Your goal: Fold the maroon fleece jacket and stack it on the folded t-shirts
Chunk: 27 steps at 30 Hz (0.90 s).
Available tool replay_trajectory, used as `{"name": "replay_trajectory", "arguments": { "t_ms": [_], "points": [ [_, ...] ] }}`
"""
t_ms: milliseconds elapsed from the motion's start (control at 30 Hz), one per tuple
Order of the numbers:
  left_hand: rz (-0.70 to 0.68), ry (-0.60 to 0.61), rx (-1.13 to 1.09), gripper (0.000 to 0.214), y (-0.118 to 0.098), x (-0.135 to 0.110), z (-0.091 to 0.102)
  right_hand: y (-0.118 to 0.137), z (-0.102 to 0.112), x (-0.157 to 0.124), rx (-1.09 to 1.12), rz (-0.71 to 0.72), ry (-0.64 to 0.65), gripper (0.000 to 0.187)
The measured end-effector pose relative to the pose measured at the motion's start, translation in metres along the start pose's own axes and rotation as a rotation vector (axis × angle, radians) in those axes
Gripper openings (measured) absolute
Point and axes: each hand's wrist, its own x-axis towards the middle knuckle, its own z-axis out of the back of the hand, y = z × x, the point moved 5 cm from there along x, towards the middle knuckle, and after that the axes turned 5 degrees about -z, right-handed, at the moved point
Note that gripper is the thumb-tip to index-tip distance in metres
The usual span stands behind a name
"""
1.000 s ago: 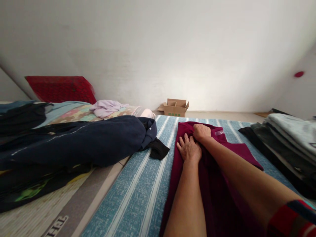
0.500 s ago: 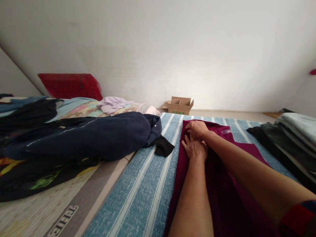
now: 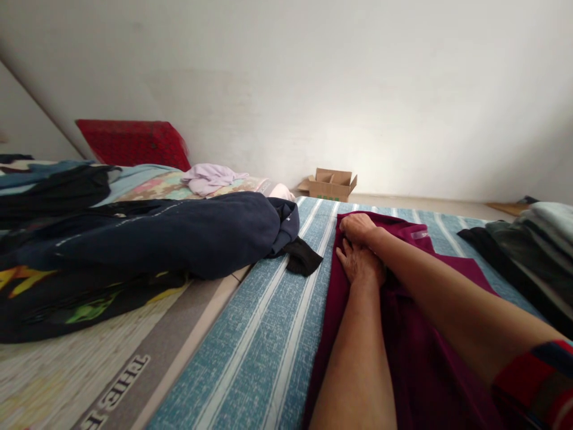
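Head view is looking down on a maroon garment (image 3: pixel 403 358) that is lying on a blue striped mat (image 3: pixel 233 352). The right hand (image 3: pixel 357 229) is smoothing the garment's far end, its fingers (image 3: pixel 351 223) curling and clenching the cloth. The left hand (image 3: pixel 360 266) is pressing just below, its fingers (image 3: pixel 345 257) lying released and half-spread. A navy garment (image 3: pixel 179 236) is lying to the left, and a stack of folded clothes (image 3: pixel 532 239) is sitting to the right.

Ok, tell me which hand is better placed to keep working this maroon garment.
Probably the right hand: it is curled over the far edge of the maroon garment, close to the pale label. The left hand lies just nearer you, resting on the cloth, with less of the far edge within easy reach.
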Motion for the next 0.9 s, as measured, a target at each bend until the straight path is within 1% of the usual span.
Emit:
{"name": "replay_trajectory", "arguments": {
  "t_ms": [133,233,333,467,567,667,800,900],
  "points": [
    [-0.026,-0.022,0.012,0.059,0.000,-0.002,0.001,0.000,-0.004,0.004,0.030,-0.013,0.024,0.024],
    [-0.031,-0.028,0.016,0.057,-0.001,-0.002,0.001,-0.006,-0.005,0.004,0.123,-0.073,-0.017,0.024],
    [-0.001,-0.041,0.023,0.052,-0.001,-0.001,0.001,-0.021,-0.004,0.001,0.281,-0.185,-0.101,0.020],
    [0.020,-0.082,0.065,0.044,-0.002,-0.002,0.002,-0.048,0.002,-0.011,0.571,-0.310,-0.196,0.032],
    [0.005,-0.105,0.059,0.043,-0.003,-0.003,0.003,-0.069,0.011,-0.028,0.762,-0.368,-0.242,0.034],
    [-0.002,-0.111,0.064,0.042,-0.003,-0.002,0.005,-0.093,0.025,-0.050,0.896,-0.413,-0.293,0.034],
    [-0.007,-0.105,0.098,0.042,-0.003,0.000,0.008,-0.129,0.049,-0.087,0.996,-0.465,-0.381,0.032],
    [-0.006,-0.096,0.119,0.043,-0.003,0.002,0.011,-0.162,0.074,-0.122,1.011,-0.496,-0.480,0.029]
  ]
}}
